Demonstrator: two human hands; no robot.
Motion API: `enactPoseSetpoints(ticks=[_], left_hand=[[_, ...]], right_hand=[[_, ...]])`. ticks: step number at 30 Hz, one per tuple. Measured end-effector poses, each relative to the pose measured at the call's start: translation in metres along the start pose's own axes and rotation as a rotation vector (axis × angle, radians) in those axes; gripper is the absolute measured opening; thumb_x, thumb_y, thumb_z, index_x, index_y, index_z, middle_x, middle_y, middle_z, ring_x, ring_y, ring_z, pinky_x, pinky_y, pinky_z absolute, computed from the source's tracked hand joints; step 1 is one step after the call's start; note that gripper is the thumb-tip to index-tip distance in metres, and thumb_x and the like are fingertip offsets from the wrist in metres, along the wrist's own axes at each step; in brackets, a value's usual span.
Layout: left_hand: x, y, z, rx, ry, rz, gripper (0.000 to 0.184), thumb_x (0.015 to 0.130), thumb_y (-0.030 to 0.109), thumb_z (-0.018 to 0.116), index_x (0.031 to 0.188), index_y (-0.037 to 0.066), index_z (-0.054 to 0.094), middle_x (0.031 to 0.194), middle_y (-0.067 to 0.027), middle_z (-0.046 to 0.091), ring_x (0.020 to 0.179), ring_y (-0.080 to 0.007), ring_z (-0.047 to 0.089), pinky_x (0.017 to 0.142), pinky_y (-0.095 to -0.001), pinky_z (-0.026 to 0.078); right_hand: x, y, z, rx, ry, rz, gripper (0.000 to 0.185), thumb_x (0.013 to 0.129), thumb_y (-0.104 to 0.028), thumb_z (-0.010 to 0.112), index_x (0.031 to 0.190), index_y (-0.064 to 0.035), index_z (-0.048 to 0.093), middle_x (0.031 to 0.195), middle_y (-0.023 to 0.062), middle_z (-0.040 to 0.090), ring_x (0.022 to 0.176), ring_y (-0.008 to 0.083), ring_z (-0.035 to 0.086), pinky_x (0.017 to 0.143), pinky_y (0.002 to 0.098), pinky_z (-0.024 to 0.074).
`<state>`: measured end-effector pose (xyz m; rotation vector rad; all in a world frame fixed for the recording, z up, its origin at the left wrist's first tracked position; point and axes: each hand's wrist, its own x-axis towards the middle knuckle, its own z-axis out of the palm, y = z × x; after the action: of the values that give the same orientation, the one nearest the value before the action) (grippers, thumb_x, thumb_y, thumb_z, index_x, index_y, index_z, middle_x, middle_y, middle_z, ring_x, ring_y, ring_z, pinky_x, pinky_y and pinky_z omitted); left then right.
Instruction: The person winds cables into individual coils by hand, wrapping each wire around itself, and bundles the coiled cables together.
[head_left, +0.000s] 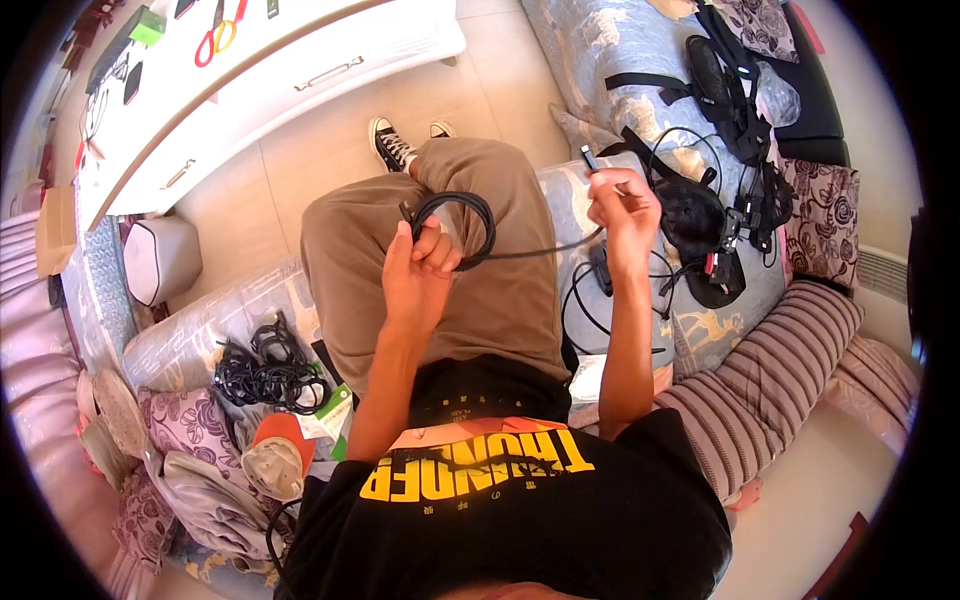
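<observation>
The thin black cable, wound into a round coil [489, 226], is above your brown cloth trousers [350, 240]; your left hand [422, 262] pinches the coil, your right hand [626, 212] its silver-tipped black plug [588, 156]. Leftward, tangled black cables [268, 372] lie behind the blue patterned sofa's [190, 335] front edge.

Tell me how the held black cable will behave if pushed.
The black cable is likely flexible, since it bends into round loops at the left hand. Its thin, curving stretch toward the right hand would probably buckle.

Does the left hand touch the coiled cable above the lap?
Touching: the head view shows the left hand holding the coiled cable with curled fingers.
</observation>
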<state>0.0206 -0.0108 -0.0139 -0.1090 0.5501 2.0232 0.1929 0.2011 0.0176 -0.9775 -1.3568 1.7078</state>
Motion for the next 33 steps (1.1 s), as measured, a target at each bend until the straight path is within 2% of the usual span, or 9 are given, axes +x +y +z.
enactPoseSetpoints(ticks=[5,11,15,18,23,25,27,30,33], left_hand=[[-0.013,0.010,0.013,0.076,-0.095,-0.111,0.039,0.114,0.033,0.041,0.109,-0.001,0.060,0.071,0.0068,0.025,0.060,-0.0075,0.025,0.060,-0.0275,0.030],[-0.013,0.014,0.018,0.154,-0.153,-0.214,0.039,0.114,0.033,0.043,0.109,-0.001,0.061,0.070,0.0068,0.024,0.059,-0.0071,0.025,0.056,-0.0267,0.027],[-0.014,0.004,0.013,0.221,-0.080,-0.315,0.035,0.114,0.035,0.045,0.111,0.003,0.060,0.071,0.0070,0.026,0.059,-0.0064,0.025,0.055,-0.0257,0.027],[-0.016,-0.012,0.012,0.266,-0.038,-0.291,0.031,0.114,0.033,0.045,0.110,0.005,0.058,0.071,0.0074,0.029,0.060,-0.0055,0.028,0.056,-0.0249,0.028],[-0.016,-0.013,0.018,0.468,0.088,-0.262,0.031,0.114,0.033,0.045,0.115,0.005,0.058,0.074,0.0061,0.035,0.061,-0.0062,0.031,0.057,-0.0249,0.032],[-0.015,-0.014,0.016,0.562,0.052,-0.234,0.031,0.114,0.033,0.045,0.116,0.004,0.057,0.074,0.0059,0.035,0.061,-0.0063,0.031,0.058,-0.0248,0.032],[-0.015,-0.020,0.014,0.716,0.042,-0.185,0.031,0.114,0.032,0.045,0.115,0.004,0.057,0.074,0.0059,0.034,0.061,-0.0061,0.030,0.058,-0.0248,0.032],[-0.013,-0.030,-0.008,0.900,-0.021,-0.219,0.032,0.115,0.032,0.042,0.109,0.005,0.056,0.073,0.0057,0.033,0.062,-0.0052,0.031,0.058,-0.0231,0.033],[-0.013,-0.025,-0.005,0.594,0.011,-0.304,0.036,0.116,0.033,0.039,0.110,0.003,0.057,0.073,0.0059,0.030,0.062,-0.0059,0.027,0.058,-0.0235,0.031]], right_hand=[[-0.007,0.006,0.002,-0.251,-0.505,0.124,0.005,0.097,-0.001,0.070,0.095,0.0011,0.074,0.089,0.0010,0.069,0.077,0.0070,0.061,0.069,0.0232,0.0480],[-0.025,0.001,0.030,-0.066,-0.717,0.216,0.015,0.098,0.004,0.064,0.111,-0.0003,0.072,0.100,0.0012,0.068,0.092,0.0070,0.060,0.081,0.0243,0.0481],[-0.030,0.005,0.041,0.088,-0.703,0.246,0.035,0.097,0.003,0.065,0.132,-0.0029,0.062,0.107,0.0012,0.065,0.101,0.0090,0.059,0.092,0.0271,0.0470],[-0.047,0.010,0.056,0.128,-0.699,0.037,0.045,0.093,0.003,0.071,0.136,-0.0035,0.059,0.105,0.0011,0.065,0.101,0.0100,0.059,0.091,0.0278,0.0470],[-0.049,0.012,0.056,-0.363,-0.596,-0.261,0.025,0.077,0.009,0.079,0.098,-0.0050,0.080,0.109,0.0134,0.067,0.103,0.0192,0.068,0.084,0.0291,0.0534],[-0.043,0.006,0.064,-0.463,-0.524,-0.546,0.025,0.080,0.008,0.079,0.102,-0.0032,0.079,0.109,0.0149,0.070,0.095,0.0188,0.070,0.080,0.0293,0.0545],[-0.040,0.011,0.066,-0.340,-0.458,-0.567,0.023,0.083,0.006,0.079,0.105,-0.0020,0.078,0.109,0.0150,0.073,0.091,0.0182,0.071,0.077,0.0291,0.0553],[-0.038,0.019,0.063,0.010,-0.337,-0.237,0.017,0.090,0.002,0.077,0.106,-0.0014,0.078,0.107,0.0128,0.077,0.089,0.0165,0.071,0.074,0.0279,0.0561],[-0.022,-0.024,0.063,0.032,-0.168,-0.015,0.013,0.096,-0.004,0.074,0.108,-0.0022,0.078,0.106,0.0103,0.078,0.088,0.0145,0.072,0.072,0.0270,0.0559]])
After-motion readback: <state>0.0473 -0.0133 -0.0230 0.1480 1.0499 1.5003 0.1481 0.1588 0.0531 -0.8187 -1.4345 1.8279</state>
